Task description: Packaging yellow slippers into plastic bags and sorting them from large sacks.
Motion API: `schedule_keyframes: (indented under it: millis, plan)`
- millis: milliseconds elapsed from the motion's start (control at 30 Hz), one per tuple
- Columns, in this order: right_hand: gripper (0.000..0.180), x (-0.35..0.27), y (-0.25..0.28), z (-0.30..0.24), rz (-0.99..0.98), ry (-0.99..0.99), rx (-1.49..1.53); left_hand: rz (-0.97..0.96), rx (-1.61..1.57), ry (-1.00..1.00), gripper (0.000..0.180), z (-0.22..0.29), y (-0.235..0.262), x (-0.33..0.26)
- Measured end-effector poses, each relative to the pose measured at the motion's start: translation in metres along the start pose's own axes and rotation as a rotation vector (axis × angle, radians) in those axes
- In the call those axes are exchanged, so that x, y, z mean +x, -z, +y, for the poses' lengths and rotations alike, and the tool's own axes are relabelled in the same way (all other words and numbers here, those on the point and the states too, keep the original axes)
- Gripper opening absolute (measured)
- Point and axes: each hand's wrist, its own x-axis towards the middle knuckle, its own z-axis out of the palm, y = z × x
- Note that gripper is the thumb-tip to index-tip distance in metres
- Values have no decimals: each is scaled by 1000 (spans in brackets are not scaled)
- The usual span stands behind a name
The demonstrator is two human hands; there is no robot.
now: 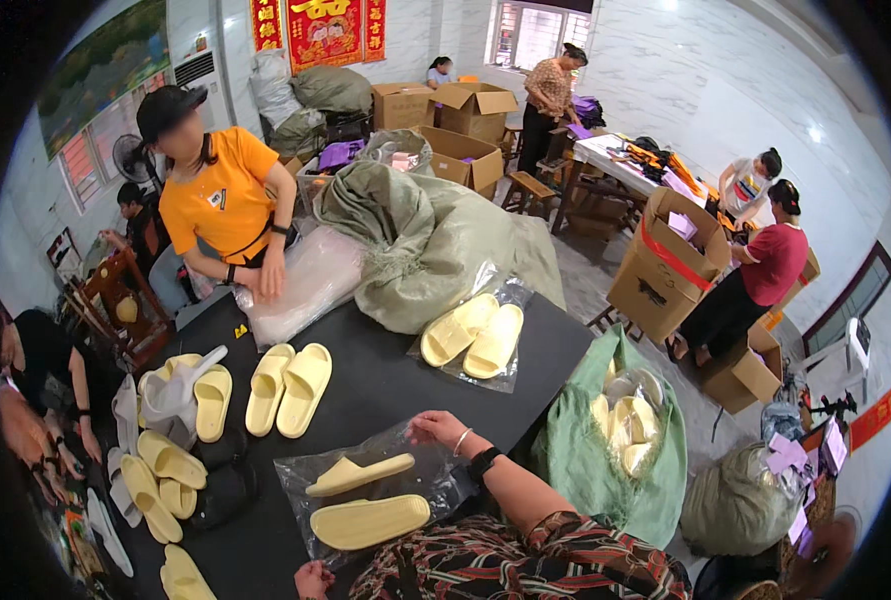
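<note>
Two pale yellow slide sandals lie in a clear plastic bag (435, 480) on the black table (385, 385) in front of me. One sandal (360, 473) rests on its side and the other sandal (370, 521) lies flat, nearer to me. My right hand (435, 428), with a bracelet and a dark watch at the wrist, pinches the bag's far edge. My left hand (313, 580) is closed at the bag's near corner, low in the view and partly cut off.
A bagged pair of yellow sandals (473, 335) lies further back, a loose pair (287, 388) in the middle, and several more (170, 470) are piled at the left. A person in an orange shirt (220, 200) handles plastic bags opposite. A green sack (620, 440) of sandals stands at my right.
</note>
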Motion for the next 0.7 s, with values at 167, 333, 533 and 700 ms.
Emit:
schedule_keyframes:
  millis: [167,333,533,700]
  plan:
    - [30,-1,3,19,-31,-135,273,25,-104,86,26,-7,11,-2]
    - [25,-21,3,60,-19,-212,198,240,-248,76,40,8,12,-7]
    - [28,-39,4,68,-123,5,-269,76,-219,8,33,51,-18,24]
    - [25,-23,-29,53,-200,116,-632,206,-66,-85,24,36,-16,40]
